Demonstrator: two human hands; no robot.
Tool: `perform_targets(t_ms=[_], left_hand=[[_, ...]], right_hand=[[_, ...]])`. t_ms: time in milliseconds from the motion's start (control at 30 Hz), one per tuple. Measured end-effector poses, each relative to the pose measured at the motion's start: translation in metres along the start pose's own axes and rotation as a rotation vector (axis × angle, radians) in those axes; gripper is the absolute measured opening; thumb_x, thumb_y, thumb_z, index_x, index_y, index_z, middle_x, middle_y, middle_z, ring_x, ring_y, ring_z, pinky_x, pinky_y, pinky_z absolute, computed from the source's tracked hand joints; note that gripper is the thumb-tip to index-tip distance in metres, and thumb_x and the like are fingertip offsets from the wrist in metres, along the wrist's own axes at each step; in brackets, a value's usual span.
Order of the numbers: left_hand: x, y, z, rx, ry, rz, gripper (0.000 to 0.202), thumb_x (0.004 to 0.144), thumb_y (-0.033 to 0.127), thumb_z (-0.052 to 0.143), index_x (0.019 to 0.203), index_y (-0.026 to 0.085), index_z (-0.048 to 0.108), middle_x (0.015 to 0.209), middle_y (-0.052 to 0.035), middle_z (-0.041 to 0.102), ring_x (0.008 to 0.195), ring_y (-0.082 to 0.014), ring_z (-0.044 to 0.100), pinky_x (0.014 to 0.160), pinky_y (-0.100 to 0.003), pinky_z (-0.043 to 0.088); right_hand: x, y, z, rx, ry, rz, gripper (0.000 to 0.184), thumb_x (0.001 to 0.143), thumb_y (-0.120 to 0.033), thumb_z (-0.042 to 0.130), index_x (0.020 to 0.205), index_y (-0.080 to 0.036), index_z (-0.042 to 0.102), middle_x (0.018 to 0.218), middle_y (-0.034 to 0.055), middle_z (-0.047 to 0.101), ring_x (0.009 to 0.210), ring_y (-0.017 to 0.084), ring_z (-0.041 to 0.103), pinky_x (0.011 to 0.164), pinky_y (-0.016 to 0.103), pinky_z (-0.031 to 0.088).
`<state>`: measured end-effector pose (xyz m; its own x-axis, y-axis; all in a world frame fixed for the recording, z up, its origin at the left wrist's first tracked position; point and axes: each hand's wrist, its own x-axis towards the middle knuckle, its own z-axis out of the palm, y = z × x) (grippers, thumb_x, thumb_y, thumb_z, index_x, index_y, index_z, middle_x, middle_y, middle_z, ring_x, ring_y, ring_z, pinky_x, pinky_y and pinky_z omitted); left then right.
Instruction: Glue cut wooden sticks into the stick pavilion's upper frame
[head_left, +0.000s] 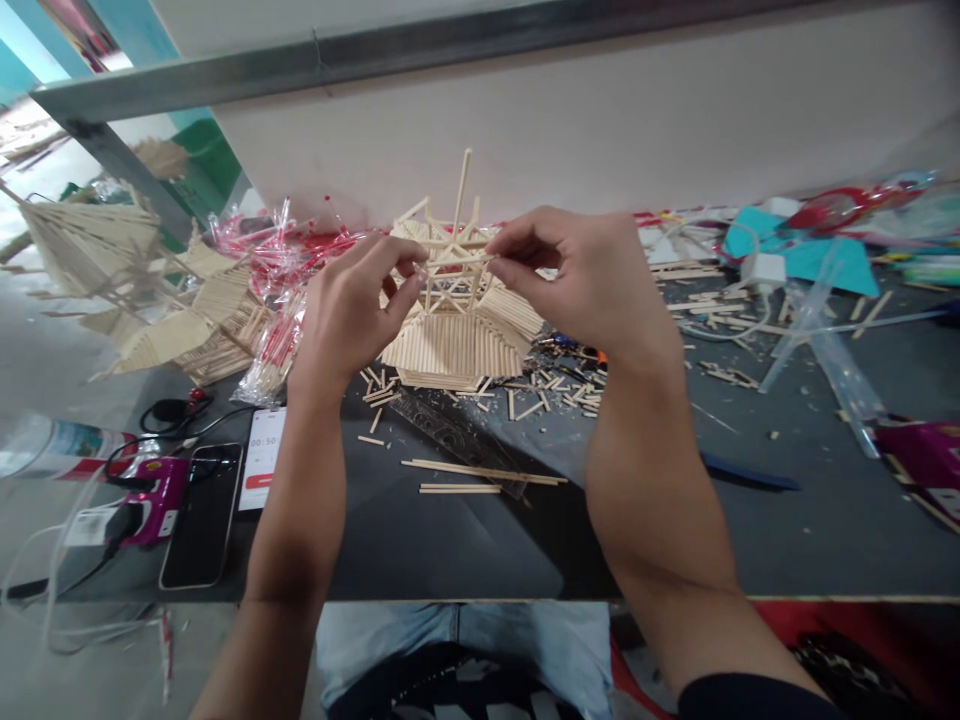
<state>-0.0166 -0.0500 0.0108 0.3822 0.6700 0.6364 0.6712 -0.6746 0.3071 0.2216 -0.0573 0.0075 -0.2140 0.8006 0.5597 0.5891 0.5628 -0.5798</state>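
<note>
Both hands are raised over the dark table at a small roofed model [454,345] built of thin pale wooden sticks, with one stick rising from its top. My left hand [358,295] is at its left side, thumb and forefinger pinched. At the right, my right hand [574,275] pinches in the same way. Between the fingertips runs a thin wooden stick [457,264], held level across the model's upper frame. Whether it touches the frame I cannot tell. In front of the model lie loose wooden sticks [487,472] and a clear ruler [442,432].
Cut stick pieces [555,390] litter the table around the model. Bagged red-tipped sticks [281,330] and another stick model [180,300] are at the left. A black phone [201,515], a lit phone [262,455] and a purple power strip [159,500] line the left edge.
</note>
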Motion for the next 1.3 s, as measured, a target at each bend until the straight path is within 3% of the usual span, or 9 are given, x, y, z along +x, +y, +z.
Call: perform_targets(t_ms=[167, 333, 533, 633, 833, 1033, 1300], left_hand=[[0.001, -0.002, -0.001, -0.006, 0.007, 0.012, 0.016, 0.094, 0.02, 0.059, 0.106, 0.025, 0.067, 0.097, -0.0015, 0.073, 0.073, -0.0109, 0.066, 0.064, -0.026, 0.052], [-0.001, -0.01, -0.002, -0.01, 0.051, 0.045, 0.01, 0.094, 0.02, 0.061, 0.1, 0.024, 0.068, 0.094, -0.0015, 0.071, 0.073, -0.0106, 0.065, 0.063, -0.025, 0.052], [0.0, -0.013, -0.002, -0.021, 0.096, 0.079, 0.009, 0.094, 0.018, 0.063, 0.098, 0.024, 0.068, 0.091, 0.0002, 0.07, 0.071, -0.0084, 0.064, 0.063, -0.024, 0.052], [0.001, -0.011, -0.002, -0.028, 0.097, 0.108, 0.009, 0.094, 0.018, 0.065, 0.1, 0.023, 0.069, 0.09, 0.0009, 0.07, 0.069, -0.0079, 0.063, 0.063, -0.025, 0.052], [0.0, -0.007, 0.003, -0.062, 0.032, 0.042, 0.017, 0.095, 0.022, 0.062, 0.111, 0.025, 0.069, 0.096, 0.0005, 0.072, 0.071, -0.0089, 0.066, 0.065, -0.025, 0.055], [0.0, -0.011, 0.008, -0.065, 0.04, 0.007, 0.014, 0.095, 0.027, 0.063, 0.108, 0.024, 0.069, 0.1, -0.0002, 0.073, 0.071, -0.0087, 0.067, 0.065, -0.025, 0.055], [-0.001, -0.023, -0.014, -0.045, 0.037, -0.089, 0.015, 0.095, 0.032, 0.064, 0.104, 0.024, 0.072, 0.099, 0.0004, 0.075, 0.075, -0.0091, 0.067, 0.065, -0.025, 0.055]], right_hand=[[-0.001, 0.001, 0.0, 0.02, 0.008, -0.016, 0.013, 0.09, -0.027, 0.067, 0.101, -0.022, 0.072, 0.096, 0.0055, 0.076, 0.082, 0.019, 0.072, 0.081, 0.037, 0.061], [-0.003, 0.006, -0.002, 0.096, 0.03, -0.021, 0.026, 0.088, -0.025, 0.07, 0.114, -0.024, 0.069, 0.095, 0.0028, 0.076, 0.084, 0.019, 0.073, 0.081, 0.036, 0.062], [-0.005, 0.005, -0.013, -0.001, 0.103, -0.031, 0.012, 0.091, -0.029, 0.068, 0.1, -0.026, 0.073, 0.09, 0.0021, 0.076, 0.079, 0.02, 0.072, 0.077, 0.038, 0.061], [-0.006, 0.002, -0.018, -0.032, 0.085, 0.004, 0.013, 0.095, -0.032, 0.063, 0.099, -0.028, 0.074, 0.092, 0.0035, 0.076, 0.077, 0.022, 0.071, 0.077, 0.042, 0.06], [-0.006, 0.0, -0.02, -0.038, 0.066, 0.029, 0.019, 0.098, -0.039, 0.059, 0.102, -0.032, 0.076, 0.091, 0.0021, 0.077, 0.076, 0.022, 0.07, 0.075, 0.042, 0.059], [-0.006, -0.001, -0.02, -0.062, 0.05, 0.036, 0.018, 0.096, -0.034, 0.06, 0.104, -0.032, 0.076, 0.093, 0.0025, 0.077, 0.08, 0.024, 0.071, 0.078, 0.043, 0.057], [-0.007, -0.001, -0.019, -0.08, 0.115, 0.022, 0.009, 0.09, -0.027, 0.07, 0.094, -0.026, 0.078, 0.083, 0.0041, 0.076, 0.071, 0.021, 0.069, 0.072, 0.04, 0.055]])
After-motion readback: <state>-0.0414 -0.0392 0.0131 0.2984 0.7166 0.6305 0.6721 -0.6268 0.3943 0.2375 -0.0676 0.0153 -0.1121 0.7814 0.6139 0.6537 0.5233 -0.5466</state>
